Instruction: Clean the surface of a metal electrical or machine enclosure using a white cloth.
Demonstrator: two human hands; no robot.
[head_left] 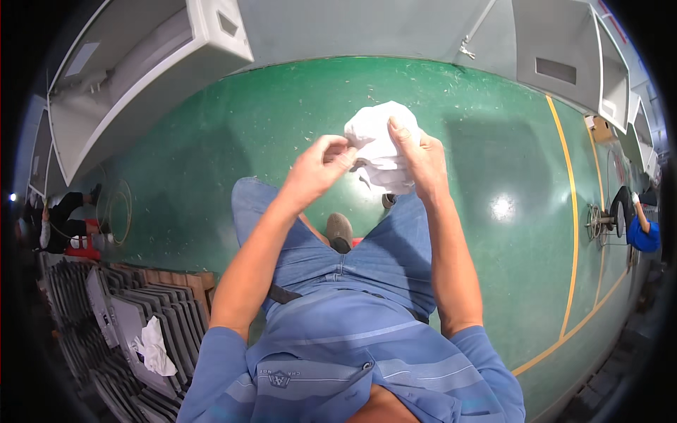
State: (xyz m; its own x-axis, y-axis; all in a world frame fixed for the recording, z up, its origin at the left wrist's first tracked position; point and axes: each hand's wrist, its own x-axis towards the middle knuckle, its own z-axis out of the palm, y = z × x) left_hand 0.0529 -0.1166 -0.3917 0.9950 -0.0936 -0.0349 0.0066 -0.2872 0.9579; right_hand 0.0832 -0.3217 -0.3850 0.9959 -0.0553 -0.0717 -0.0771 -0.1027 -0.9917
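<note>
A crumpled white cloth (379,141) is held up in front of me, over the green floor and above my knees. My right hand (427,161) grips its right side, thumb lying on top and the other fingers behind it. At the cloth's left edge my left hand (323,166) is closed, thumb and fingers pinched together on the fabric. Folds hang below the hands, and the fingertips are partly hidden by the cloth.
Large grey-white metal housings (141,77) stand at far left and far right (564,60). Grey panels (141,317) are stacked at lower left, a white rag (154,349) on them. Other people are at the left edge and, in blue (643,234), at right. Yellow lines (572,211) mark the floor.
</note>
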